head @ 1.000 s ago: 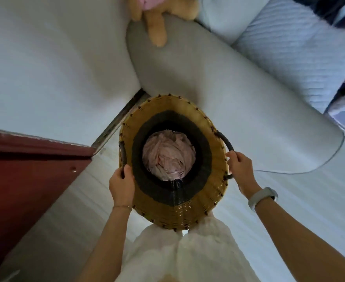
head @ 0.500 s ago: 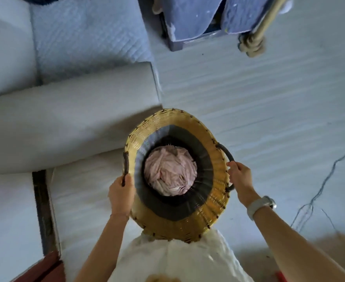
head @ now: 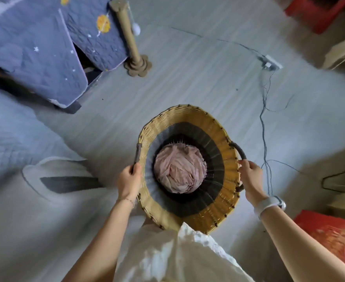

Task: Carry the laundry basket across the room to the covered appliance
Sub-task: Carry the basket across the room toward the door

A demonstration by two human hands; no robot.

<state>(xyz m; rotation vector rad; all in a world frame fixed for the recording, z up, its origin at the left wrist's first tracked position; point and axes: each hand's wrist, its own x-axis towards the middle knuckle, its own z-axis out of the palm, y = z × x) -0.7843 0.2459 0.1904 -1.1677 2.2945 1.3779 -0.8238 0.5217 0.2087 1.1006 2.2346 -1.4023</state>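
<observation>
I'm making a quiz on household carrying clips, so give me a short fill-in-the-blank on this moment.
1. The left hand and right hand each grip a dark ____ on the basket.
2. The cloth bundled inside the basket is ____ in colour.
3. The wrist with the white watch is the ____ one.
4. The power strip lies on the ____.

Missing words: handle; pink; right; floor

The basket [head: 190, 127] I held was woven wicker, ribbed and matt, straw-yellow above a dark band, its handles wound in dark cord. Inside lay crumpled pink cloth [head: 179, 169]. Far left of the basket, a quilted blue fabric cover [head: 35, 53] looked soft and stitched.
</observation>
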